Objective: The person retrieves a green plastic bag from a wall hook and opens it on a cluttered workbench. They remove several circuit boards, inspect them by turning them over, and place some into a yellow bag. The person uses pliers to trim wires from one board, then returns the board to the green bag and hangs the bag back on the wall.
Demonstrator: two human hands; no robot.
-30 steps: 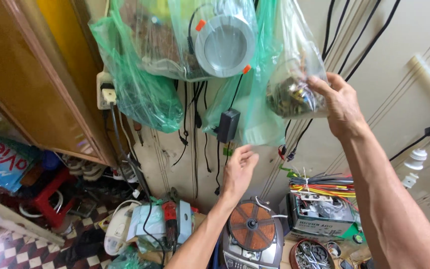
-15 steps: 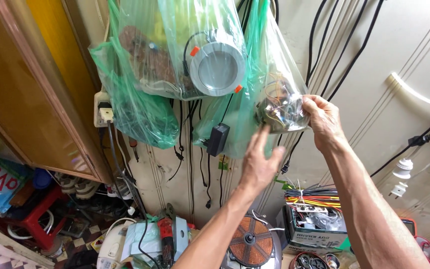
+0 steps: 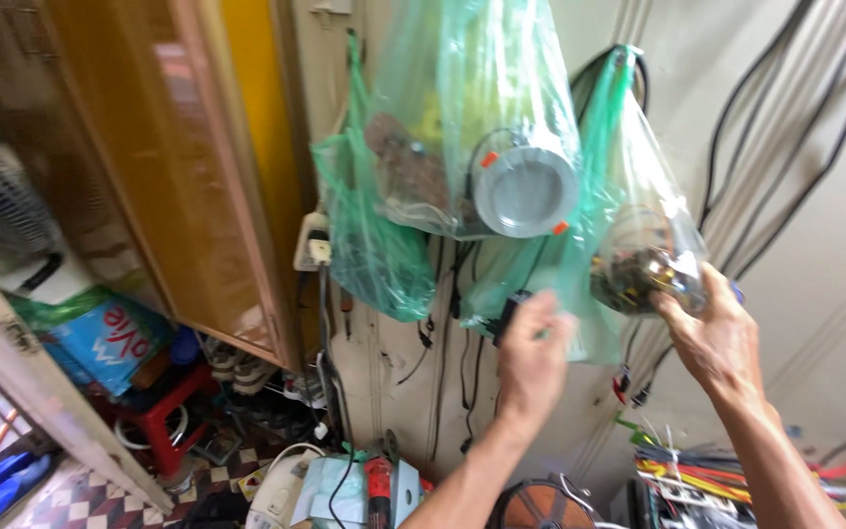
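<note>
Head view, looking up along a cluttered wall. Right hand (image 3: 712,338) raised to a clear plastic bag (image 3: 650,245) hanging on the wall, fingers (image 3: 682,299) curled around its bulging lower end, gripping it from the right side. Inside that bag, a dark tangle of small parts (image 3: 638,274), shiny in spots, too jumbled to tell apart. Left hand (image 3: 532,358) lifted just left of the same bag, fingers loosely bent and partly spread, blurred; cannot tell whether touching the plastic or the small black adapter (image 3: 511,312) right beside the knuckles.

Above and to the left, a larger translucent green bag (image 3: 462,88), thin and crinkled, holding a round grey recessed lamp (image 3: 526,191) with orange clips at the rim. Further left, another green bag (image 3: 369,255), sagging and wrinkled, near a white wall socket (image 3: 313,243).

Wall (image 3: 815,225) pale and painted, crossed by black cables (image 3: 785,127) running diagonally. On the left, a glossy brown wooden cabinet door (image 3: 178,167) with a yellow panel beside it. Lower left, a red stool (image 3: 153,416) on a checkered tiled floor (image 3: 70,504), next to a blue printed box (image 3: 109,343). At the bottom edge, a round copper-coloured coil (image 3: 540,504) and a bundle of coloured wires (image 3: 717,470), red, yellow and green.
</note>
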